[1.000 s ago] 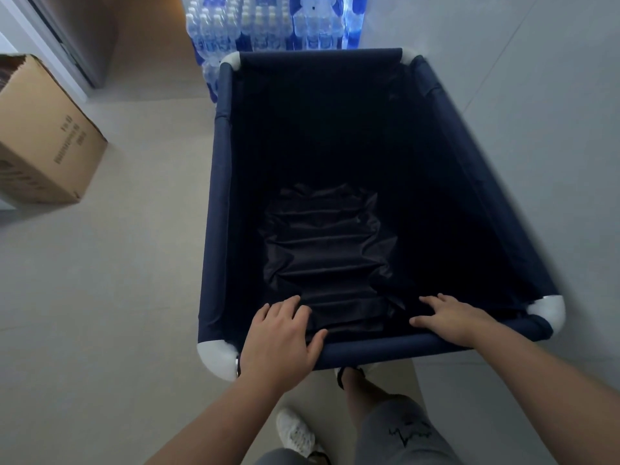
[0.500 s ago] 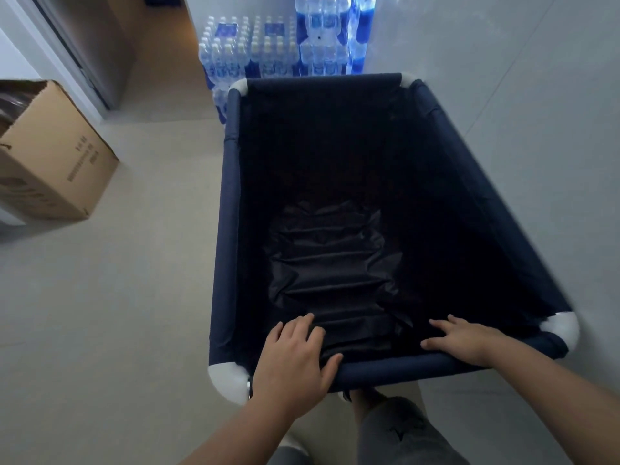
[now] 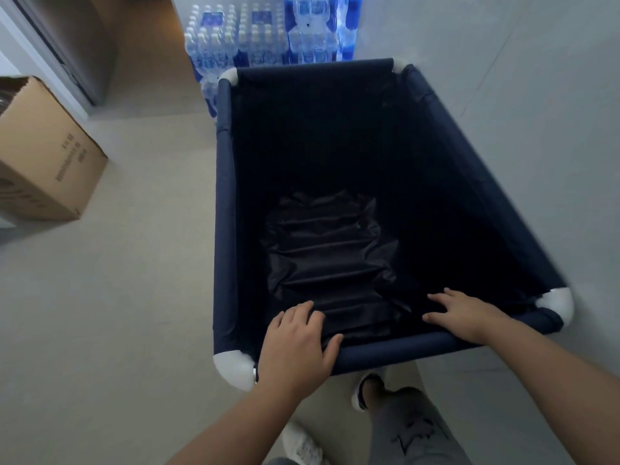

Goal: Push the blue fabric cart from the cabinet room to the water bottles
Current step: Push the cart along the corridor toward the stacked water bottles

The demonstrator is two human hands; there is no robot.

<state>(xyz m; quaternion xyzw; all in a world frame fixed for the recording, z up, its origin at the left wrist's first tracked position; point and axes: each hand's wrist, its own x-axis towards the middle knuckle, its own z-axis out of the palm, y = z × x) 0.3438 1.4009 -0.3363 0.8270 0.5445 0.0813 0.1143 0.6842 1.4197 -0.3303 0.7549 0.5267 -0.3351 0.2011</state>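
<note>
Both hands on near rail of blue fabric cart: left hand curled over rail, gripping; right hand lying flatter, fingers spread, grip unclear. Cart's far end just beside water bottles. Cardboard box left.

Single head-worn wide-angle view, pitched forward and down. Looked straight into the blue fabric cart from close behind its near rail; the water bottles sat at top edge. No second view to overlap.
</note>
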